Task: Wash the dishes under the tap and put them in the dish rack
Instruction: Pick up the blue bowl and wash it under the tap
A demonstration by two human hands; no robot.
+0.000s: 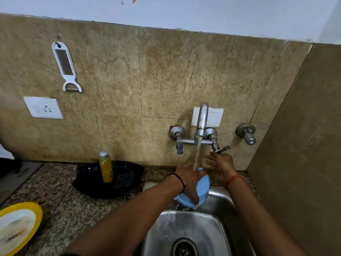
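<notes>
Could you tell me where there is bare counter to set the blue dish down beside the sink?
The granite counter is bare between the black tray and the yellow-rimmed plate, running to the sink's left rim. It is crowded under the tap, where the left hand holds the blue dish and the right hand reaches.

Your left hand grips a blue plate, tilted on edge over the steel sink, with water from the tap running onto it. Your right hand, fingers straight, touches the tap's lever handle. On the speckled surface to the left sit a black tray holding a yellow bottle and a scrub pad, and a yellow-rimmed plate.
</notes>
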